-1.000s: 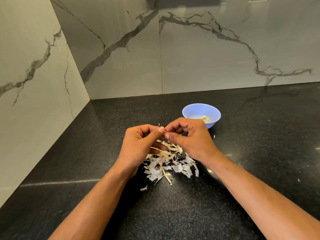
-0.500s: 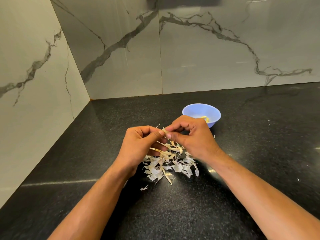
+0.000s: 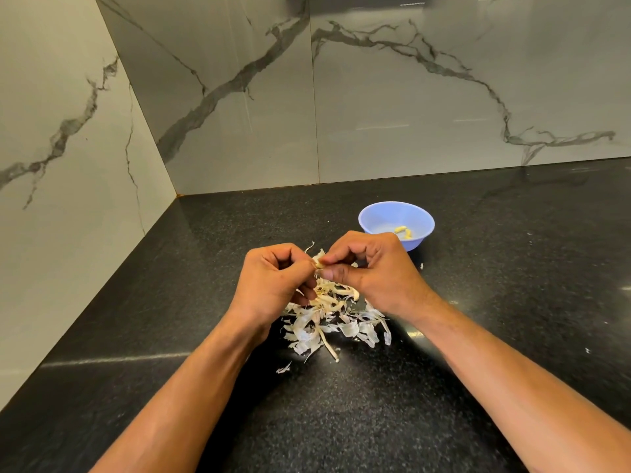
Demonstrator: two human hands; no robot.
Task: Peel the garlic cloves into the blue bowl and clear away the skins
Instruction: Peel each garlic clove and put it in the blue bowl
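Note:
Both hands meet above a heap of pale garlic skins [image 3: 333, 324] on the black counter. My left hand [image 3: 276, 285] and my right hand [image 3: 372, 271] pinch a small garlic clove [image 3: 320, 264] between their fingertips; most of the clove is hidden by the fingers. The blue bowl [image 3: 382, 216] stands just behind my right hand, with peeled yellowish cloves [image 3: 404, 232] lying inside it.
The black speckled counter [image 3: 512, 302] runs into a corner of grey marble walls [image 3: 375, 97] at the back and left. A few stray skin flakes [image 3: 283, 368] lie apart from the heap, some to the right of the bowl.
The hands stay together over the heap; the fingertips have shifted slightly on the clove, and a bit more of it shows between them.

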